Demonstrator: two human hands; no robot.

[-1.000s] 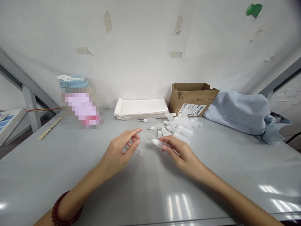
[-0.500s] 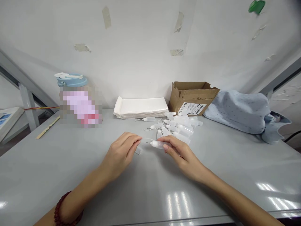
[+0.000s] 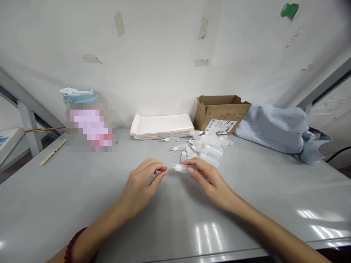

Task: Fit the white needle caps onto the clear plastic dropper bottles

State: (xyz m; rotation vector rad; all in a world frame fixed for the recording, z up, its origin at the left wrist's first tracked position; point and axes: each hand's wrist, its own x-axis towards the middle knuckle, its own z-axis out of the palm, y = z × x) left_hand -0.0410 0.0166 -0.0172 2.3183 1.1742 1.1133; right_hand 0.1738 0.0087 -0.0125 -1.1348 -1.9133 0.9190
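Note:
Between my two hands lies a small translucent bottle (image 3: 179,168) with a thin tip and strand pointing left. The fingers of my right hand (image 3: 210,179) are closed around its body. My left hand (image 3: 145,182) pinches the end of the thin strand at the bottle's tip. Just behind my right hand is a pile of similar bottles (image 3: 210,146), some with curled strands. Two more bottles, one of them here (image 3: 172,139), lie left of the pile. Part of another clear piece shows behind my left fingers.
A stack of white envelopes (image 3: 164,125) lies by the wall. Right of it are an open cardboard box (image 3: 219,115) and a pale blue cloth (image 3: 274,128). At the left are a blue-lidded container (image 3: 80,96), partly pixelated, and a thin strip (image 3: 52,152).
My left hand has moved slightly right, and its fingertips now meet the strand at the bottle's tip. The view has shifted a little; my right hand still holds the bottle.

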